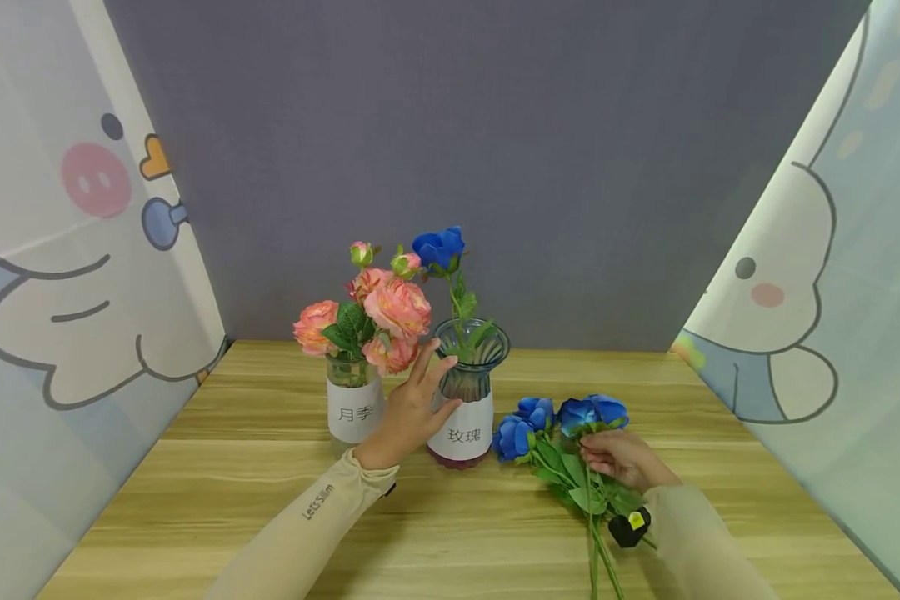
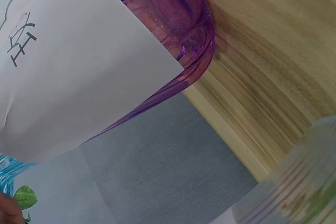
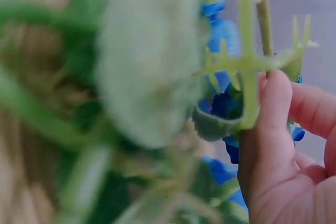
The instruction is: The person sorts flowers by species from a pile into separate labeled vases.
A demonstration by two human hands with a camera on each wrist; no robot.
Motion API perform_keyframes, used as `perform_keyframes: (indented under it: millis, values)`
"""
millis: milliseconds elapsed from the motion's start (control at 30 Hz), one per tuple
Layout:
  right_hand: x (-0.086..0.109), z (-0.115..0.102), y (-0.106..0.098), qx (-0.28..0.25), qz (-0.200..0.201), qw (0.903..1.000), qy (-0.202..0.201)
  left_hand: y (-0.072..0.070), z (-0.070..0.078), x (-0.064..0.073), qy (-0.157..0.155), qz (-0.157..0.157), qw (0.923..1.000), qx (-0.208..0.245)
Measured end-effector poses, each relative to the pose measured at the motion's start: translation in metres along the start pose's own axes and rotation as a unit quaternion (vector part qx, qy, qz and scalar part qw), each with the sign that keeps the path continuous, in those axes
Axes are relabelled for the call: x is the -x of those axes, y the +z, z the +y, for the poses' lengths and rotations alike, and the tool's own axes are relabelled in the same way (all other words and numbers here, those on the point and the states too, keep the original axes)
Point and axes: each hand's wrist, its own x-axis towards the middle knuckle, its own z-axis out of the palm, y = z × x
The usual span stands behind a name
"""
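Observation:
My right hand pinches the stem of a blue rose between thumb and finger, just under the bloom. More blue roses with green leaves lie beside it on the table. At the left side of a ribbed glass vase, my left hand has its fingers spread near the neck; whether they touch the glass I cannot tell. This vase has a white paper label and a purple base. One blue rose stands upright in it.
Left of that vase, a clear glass vase holds several pink flowers and bears its own label. A grey panel rises behind the wooden table. Cartoon-printed sheets flank both sides.

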Motion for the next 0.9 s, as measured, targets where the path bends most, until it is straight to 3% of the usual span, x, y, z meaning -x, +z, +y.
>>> perform_keyframes:
  millis: [300, 567, 733, 900]
  values:
    - [0.012, -0.015, -0.001, -0.038, -0.026, 0.9977, -0.05, -0.001, 0.0, -0.001, -0.006, -0.006, 1.0, 0.004]
    - [0.016, -0.022, 0.009, -0.101, 0.027, 0.9909, -0.085, -0.002, 0.0, -0.001, -0.007, -0.004, 1.0, 0.0]
    - [0.018, -0.03, 0.02, -0.151, 0.094, 0.9781, -0.108, -0.002, 0.0, -0.001, -0.012, -0.009, 0.9998, 0.013]
    - [0.022, -0.039, 0.029, -0.23, 0.145, 0.9525, -0.136, -0.002, 0.0, 0.0, -0.012, -0.015, 0.9997, 0.014]
